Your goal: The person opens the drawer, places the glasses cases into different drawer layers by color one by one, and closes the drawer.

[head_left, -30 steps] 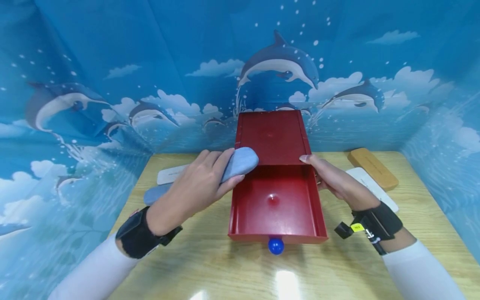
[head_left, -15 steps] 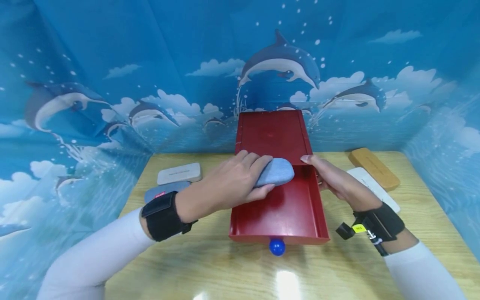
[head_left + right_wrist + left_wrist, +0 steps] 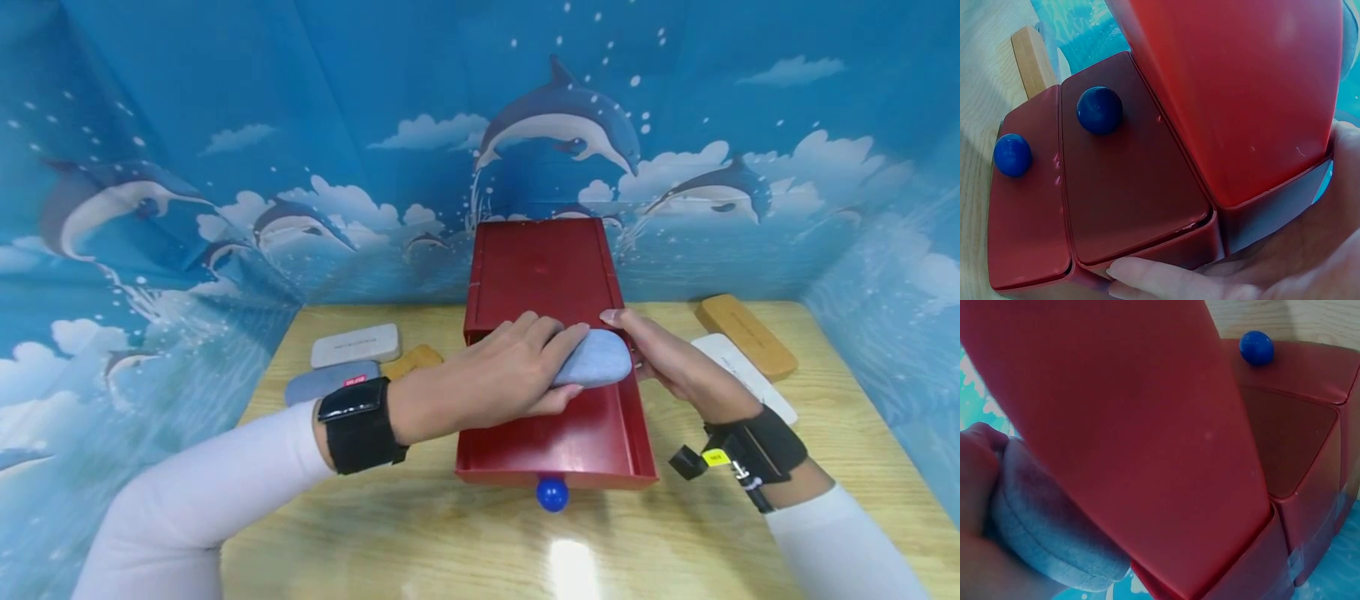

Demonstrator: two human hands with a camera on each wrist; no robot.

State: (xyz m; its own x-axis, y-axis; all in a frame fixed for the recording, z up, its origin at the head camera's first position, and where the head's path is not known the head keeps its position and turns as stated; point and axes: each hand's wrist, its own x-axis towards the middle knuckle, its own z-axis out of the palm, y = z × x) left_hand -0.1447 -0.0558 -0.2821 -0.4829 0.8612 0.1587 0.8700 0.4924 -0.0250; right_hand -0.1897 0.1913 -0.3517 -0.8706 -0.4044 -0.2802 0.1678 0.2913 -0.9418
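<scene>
A red box [image 3: 543, 267] stands at the table's back with its top drawer [image 3: 592, 437] pulled out; a blue knob [image 3: 552, 493] marks the drawer's front. My left hand [image 3: 573, 367] grips a grey-blue oblong case [image 3: 600, 358] and holds it over the drawer's back right part. In the left wrist view the case [image 3: 1047, 537] lies against the red drawer wall [image 3: 1116, 425]. My right hand [image 3: 652, 354] rests with straight fingers against the box's right side. Its fingers [image 3: 1166, 275] lie beside the lower drawers, which carry two blue knobs [image 3: 1099, 109].
Left of the box lie a beige case [image 3: 356, 344], a grey-blue case [image 3: 330, 382] and a tan case [image 3: 411, 361]. On the right lie a tan case [image 3: 746, 336] and a white case [image 3: 738, 367]. A blue dolphin backdrop encloses the wooden table [image 3: 420, 533].
My left hand has carried the grey-blue case rightward from the box's left edge to over the open drawer. The tan case on the left has come into sight. My right hand stayed put.
</scene>
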